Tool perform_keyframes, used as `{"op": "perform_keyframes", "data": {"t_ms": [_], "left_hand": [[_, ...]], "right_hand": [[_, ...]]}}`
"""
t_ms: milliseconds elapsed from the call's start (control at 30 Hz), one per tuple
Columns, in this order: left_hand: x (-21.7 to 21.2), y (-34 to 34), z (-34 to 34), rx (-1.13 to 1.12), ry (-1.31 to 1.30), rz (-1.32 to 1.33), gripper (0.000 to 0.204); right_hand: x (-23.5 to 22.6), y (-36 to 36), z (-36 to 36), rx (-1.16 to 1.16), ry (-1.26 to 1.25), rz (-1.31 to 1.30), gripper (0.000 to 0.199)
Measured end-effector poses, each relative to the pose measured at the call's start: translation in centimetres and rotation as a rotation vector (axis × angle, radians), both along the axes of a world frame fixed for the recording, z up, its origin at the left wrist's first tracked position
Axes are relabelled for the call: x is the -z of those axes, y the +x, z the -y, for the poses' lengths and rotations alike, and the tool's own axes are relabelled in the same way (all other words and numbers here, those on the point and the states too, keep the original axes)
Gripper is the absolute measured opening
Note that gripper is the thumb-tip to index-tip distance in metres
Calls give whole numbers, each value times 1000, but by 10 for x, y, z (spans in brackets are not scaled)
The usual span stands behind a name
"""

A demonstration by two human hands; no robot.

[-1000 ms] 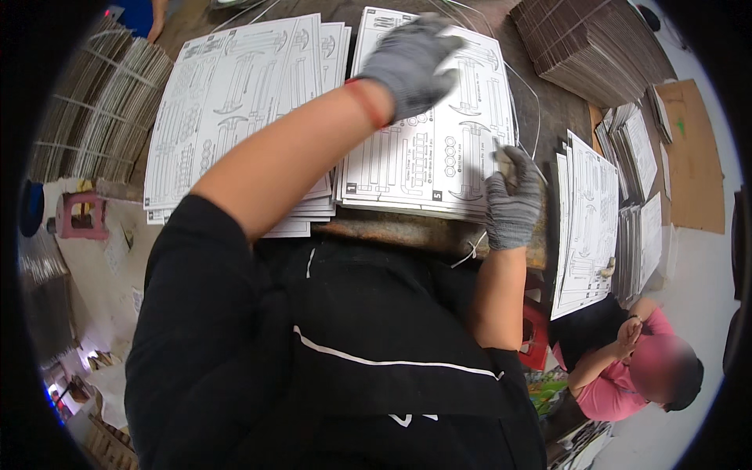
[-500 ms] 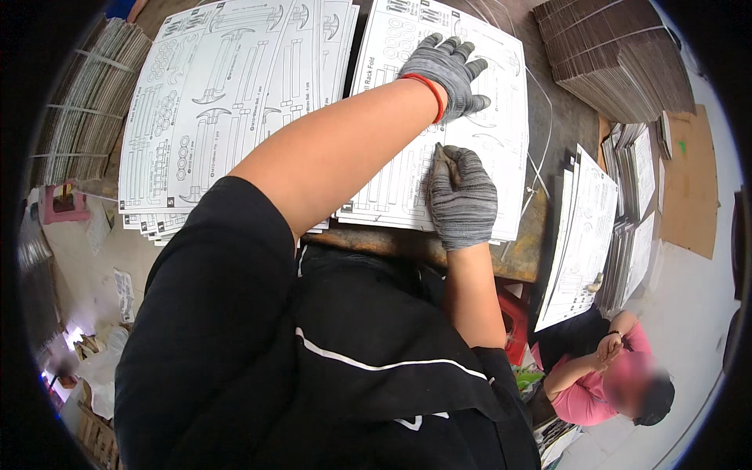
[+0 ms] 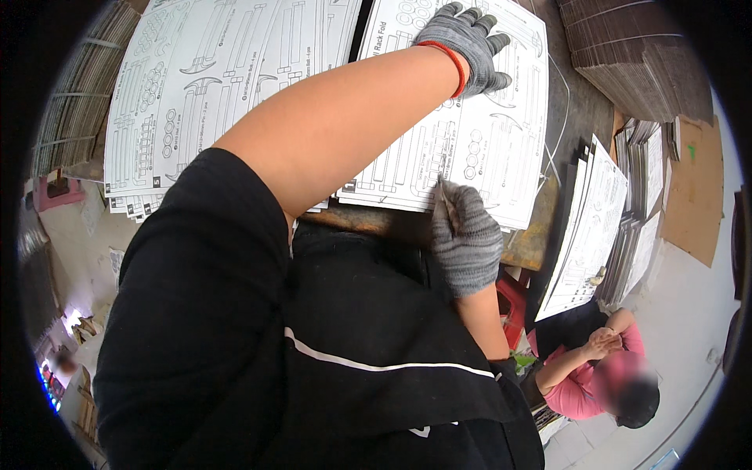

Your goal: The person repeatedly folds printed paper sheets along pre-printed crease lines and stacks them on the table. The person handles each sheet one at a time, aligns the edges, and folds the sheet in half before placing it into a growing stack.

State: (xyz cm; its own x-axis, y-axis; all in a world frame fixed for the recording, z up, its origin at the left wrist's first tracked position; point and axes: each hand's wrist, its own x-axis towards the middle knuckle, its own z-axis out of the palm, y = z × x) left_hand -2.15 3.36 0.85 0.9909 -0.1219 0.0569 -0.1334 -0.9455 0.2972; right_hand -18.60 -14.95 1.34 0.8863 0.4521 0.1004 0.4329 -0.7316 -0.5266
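Observation:
My left hand, in a grey striped knit glove with a red band at the wrist, lies flat with fingers spread on the upper part of a white printed sheet. Line drawings of bolts, nuts and other parts cover this sheet, which tops a stack at the table edge. By its near edge, my gloved right hand is closed, thumb and fingers pinching a thin pointed thing whose tip meets the sheet. Its exact kind is hard to make out. On the left lies another stack of similar printed sheets, partly covered by my left arm.
Tied bundles of brown cardboard stand at the far right, with more cardboard at the far left. Printed sheets lean at the right. A person in pink sits at lower right. A loose white strap lies beside the stack.
My right hand has slid toward me, down the sheet to its near edge, still pinching. My left hand keeps its place on the sheet; the whole view has shifted slightly.

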Motion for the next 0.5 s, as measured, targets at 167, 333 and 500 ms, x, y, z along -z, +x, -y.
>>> {"op": "perform_keyframes", "data": {"t_ms": [167, 333, 500], "left_hand": [[3, 2, 1, -6, 11, -2, 74], [7, 2, 1, 2, 0, 17, 74], [0, -1, 0, 12, -23, 9, 74]], "right_hand": [[0, 5, 5, 35, 190, -196, 17], [11, 31, -17, 64, 153, -70, 23], [8, 41, -36, 57, 85, -26, 19]]}}
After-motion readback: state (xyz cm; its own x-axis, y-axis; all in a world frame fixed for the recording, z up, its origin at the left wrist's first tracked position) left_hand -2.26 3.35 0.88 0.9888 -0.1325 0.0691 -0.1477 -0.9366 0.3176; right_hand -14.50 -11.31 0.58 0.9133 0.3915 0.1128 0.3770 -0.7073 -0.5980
